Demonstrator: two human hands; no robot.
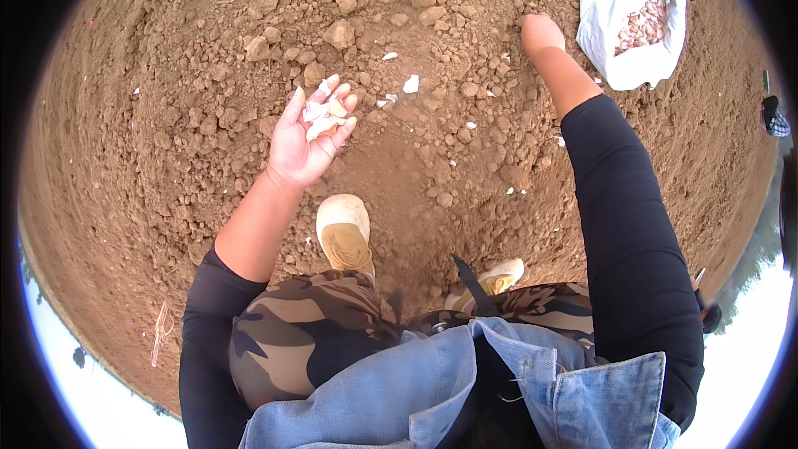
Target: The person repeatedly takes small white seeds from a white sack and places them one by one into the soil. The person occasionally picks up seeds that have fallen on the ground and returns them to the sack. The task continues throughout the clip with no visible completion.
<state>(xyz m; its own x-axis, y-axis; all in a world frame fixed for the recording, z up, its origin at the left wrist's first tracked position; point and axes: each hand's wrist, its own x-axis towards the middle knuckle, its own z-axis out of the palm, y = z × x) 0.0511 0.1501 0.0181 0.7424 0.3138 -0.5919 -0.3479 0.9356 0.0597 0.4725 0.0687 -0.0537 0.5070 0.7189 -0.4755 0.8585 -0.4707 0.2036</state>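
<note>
Palm up, my left hand (307, 137) holds several garlic cloves (324, 113) with pale, papery skins, its fingers slightly curled around them. Farther forward on the right, my right hand (541, 33) reaches down to the brown soil, its fingertips at the ground; whether they pinch anything is hidden. Just right of that hand stands a white woven sack (601, 25), its mouth open and many garlic cloves (643, 25) showing inside. Between my hands, white flakes of garlic skin (411, 83) lie scattered on the soil.
Clods (340, 33) cover much of the uneven field. My shoes (344, 231) stand on the soil below my hands. Dry stalks (160, 333) lie at the lower left. Other people are partly visible at the far right edge, one in checked clothing (777, 125).
</note>
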